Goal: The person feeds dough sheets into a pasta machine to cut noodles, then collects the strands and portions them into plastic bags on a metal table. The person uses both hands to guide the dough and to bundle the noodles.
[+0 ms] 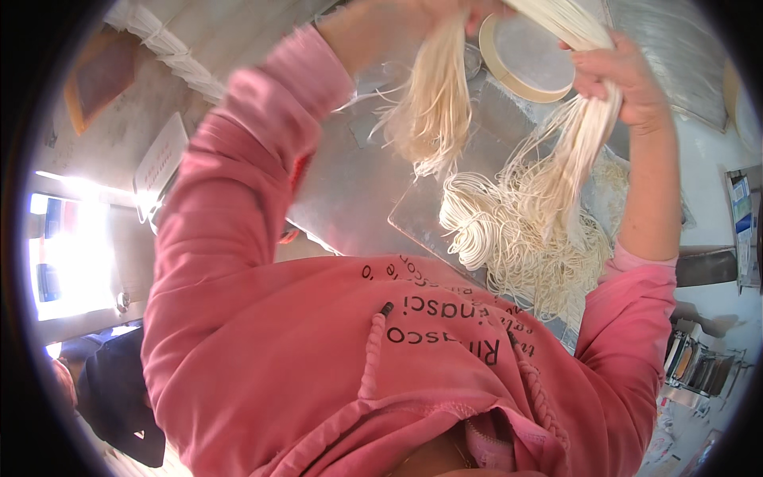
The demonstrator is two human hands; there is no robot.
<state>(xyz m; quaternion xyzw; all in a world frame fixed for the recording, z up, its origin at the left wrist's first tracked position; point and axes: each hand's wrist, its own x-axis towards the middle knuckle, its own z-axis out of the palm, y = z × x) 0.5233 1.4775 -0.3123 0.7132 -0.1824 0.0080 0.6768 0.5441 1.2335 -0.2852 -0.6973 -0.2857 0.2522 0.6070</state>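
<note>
Long cream noodles raised over a grey table.
The left hand, blurred, has thin strands hanging beneath, its grip impossible to tell; a tangled pile lies on the table; the right hand curls tightly round a straight bundle.

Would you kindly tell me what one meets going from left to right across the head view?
Orange-edged panel → white panel → left-hand bundle of hanging pale strands → pale-rimmed round object → right hand → dark flat object.
</note>
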